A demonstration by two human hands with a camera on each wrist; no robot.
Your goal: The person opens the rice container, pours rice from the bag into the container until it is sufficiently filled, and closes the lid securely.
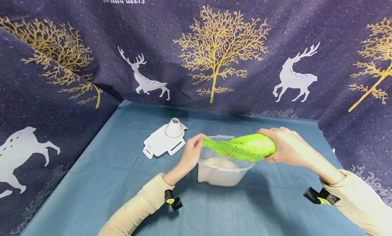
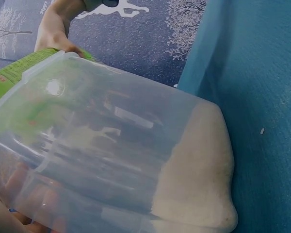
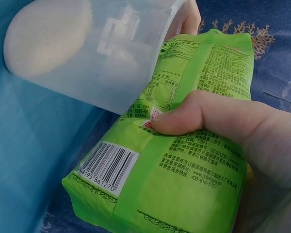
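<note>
"Fingers grasping or loose?"

"Grasping, as I read it — the right hand (image 1: 286, 146) grips the plump three-o'clock end of a soft bright-green printed plastic bag (image 1: 243, 147), and the left hand (image 1: 192, 152) seems to pinch its narrow nine-o'clock end."

"Largest first, then."

"Plain blue cloth (image 1: 116, 161) covers the work surface. On it stands an open-topped translucent plastic container (image 2: 136, 145), with the bag held across above its mouth."

"And smaller?"

"At ten o'clock from the container lies a flat white plastic plate (image 1: 159, 142), bearing a white cone-shaped spout (image 1: 174, 129). A heap of small pale grains (image 1: 218, 162) sits in the container's bottom — one stray white speck (image 2: 262, 131) lies on the cloth."

"What could go wrong?"

"The bag's opening is hidden, so I'm judging: if the left pinch slipped, the limp end could swing wide and scatter any grains left inside. Raising the plump end too fast might cause a rush. A wrist knock could tip the container; I can't tell whether the left fingers also brace it."
</note>
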